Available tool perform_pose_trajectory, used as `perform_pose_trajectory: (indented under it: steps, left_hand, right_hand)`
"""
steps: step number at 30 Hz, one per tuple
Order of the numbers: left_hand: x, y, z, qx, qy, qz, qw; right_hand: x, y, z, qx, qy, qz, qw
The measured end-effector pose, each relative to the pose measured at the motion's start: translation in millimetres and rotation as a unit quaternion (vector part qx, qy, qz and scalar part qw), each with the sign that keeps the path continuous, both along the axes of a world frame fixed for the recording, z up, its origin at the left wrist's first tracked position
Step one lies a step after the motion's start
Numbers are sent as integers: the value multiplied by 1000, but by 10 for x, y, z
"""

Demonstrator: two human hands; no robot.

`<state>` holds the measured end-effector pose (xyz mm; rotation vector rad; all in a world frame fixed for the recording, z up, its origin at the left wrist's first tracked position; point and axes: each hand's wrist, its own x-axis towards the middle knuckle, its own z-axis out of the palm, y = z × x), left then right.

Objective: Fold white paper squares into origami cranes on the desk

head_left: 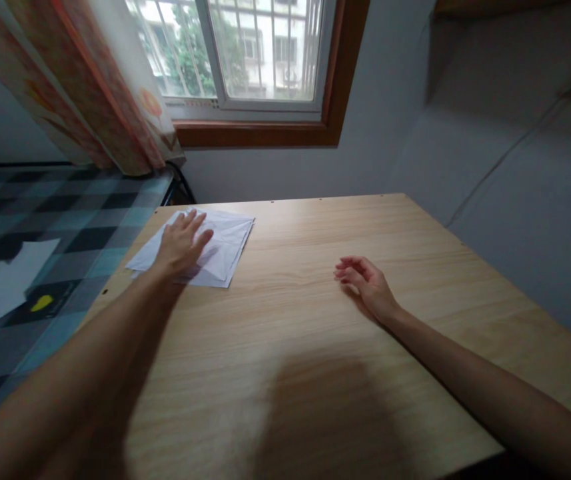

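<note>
A small stack of creased white paper sheets (pixel 225 247) lies at the far left of the wooden table (pixel 285 313). My left hand (pixel 182 243) is over the stack, fingers spread, its palm turned down towards the top sheet; whether it presses on the paper I cannot tell. My right hand (pixel 368 283) rests on its side on the bare wood, right of the middle. Its fingers are loosely curved and a little apart, with nothing in them.
To the left is a bed with a checked cover (pixel 90 243), and white paper pieces (pixel 0 290) lie on it. A patterned curtain (pixel 100 80) hangs by the barred window (pixel 245 60). Along the right wall (pixel 525 220) runs a cable (pixel 505 157).
</note>
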<state>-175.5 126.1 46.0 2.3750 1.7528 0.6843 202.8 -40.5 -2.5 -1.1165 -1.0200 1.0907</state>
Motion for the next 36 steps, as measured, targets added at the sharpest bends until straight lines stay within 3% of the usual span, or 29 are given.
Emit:
perform_pose_trajectory:
  steps: [2,4,5,8,10,12,15,17,19,22,30,33,36]
  left_hand:
    - [82,-101,153,58,-176,27,982]
    - [153,-231,361,54,-336,49,939]
    - [182,-311,472,38,-382,31,923]
    - [274,-631,733,73,-373,-57,923]
    - [380,-897,763,130,-301,-121,937]
    - [529,-1157,644,122,-134,-229,956]
    - [758,-1421,271,12,74,-379,922]
    - [855,-1488,14,-62,145,-416,896]
    - [892,-1496,-162,-97,173,-424,883]
    - [877,-1474,-243,-109,183,-422,881]
    - [873,-1500,-220,-110,171,-422,884]
    - [830,-1493,-218,-54,142,-399,904]
    - [661,-1370,-138,40,98,-330,938]
  right_hand:
    - [157,35,18,-6,71,-53,996]
    - [349,78,84,-7,115,-81,990]
    - [446,91,138,2,116,-86,989]
    - [658,59,351,96,19,-74,992]
    - [687,-25,461,183,-116,-35,976]
    - [624,-131,476,264,-267,32,926]
    - [433,-251,317,285,-507,207,787]
    - [310,-280,163,267,-588,282,709]
    - [228,-279,46,236,-621,318,677]
    - [181,-268,-6,216,-629,332,669]
    - [173,-277,47,225,-624,326,674]
    - [191,-308,14,255,-616,288,687]
    - [211,-349,-34,294,-588,206,725]
